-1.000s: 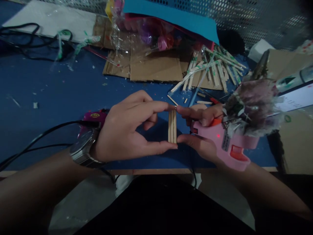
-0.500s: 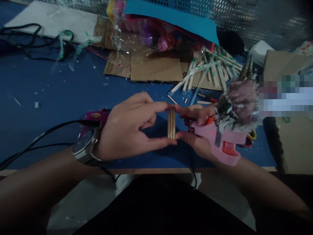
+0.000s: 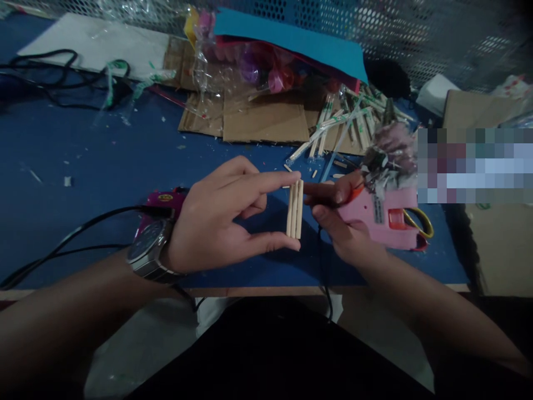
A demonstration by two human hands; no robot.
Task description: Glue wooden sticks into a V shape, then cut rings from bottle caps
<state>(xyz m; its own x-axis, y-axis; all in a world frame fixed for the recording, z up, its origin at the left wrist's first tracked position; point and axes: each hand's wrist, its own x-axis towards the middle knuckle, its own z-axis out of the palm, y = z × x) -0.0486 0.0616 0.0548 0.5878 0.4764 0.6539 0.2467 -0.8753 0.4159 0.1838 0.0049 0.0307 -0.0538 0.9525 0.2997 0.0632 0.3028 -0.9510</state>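
My left hand [image 3: 220, 222] pinches a small panel of three short wooden sticks [image 3: 295, 208] between forefinger on top and thumb below, holding it upright above the blue table [image 3: 104, 161]. A metal watch [image 3: 147, 250] is on that wrist. My right hand [image 3: 341, 222] grips a pink glue gun [image 3: 383, 216] with an orange trigger, its body pointing right and low over the table. The right fingertips are just right of the sticks, apart from them. A black cord drops from the gun over the table's front edge.
A second, magenta glue gun [image 3: 160, 203] with a black cable lies behind my left wrist. Cardboard sheets [image 3: 262, 119], wrapped chopsticks [image 3: 345, 122], plastic bags of coloured bits, a teal sheet [image 3: 291, 36] and yellow-handled scissors [image 3: 418, 222] crowd the back and right. A cardboard box [image 3: 478, 111] stands right.
My right fingers have let go of the stick panel and drawn back to the right. The pink glue gun has dropped and swung lower. My left hand alone keeps the sticks.
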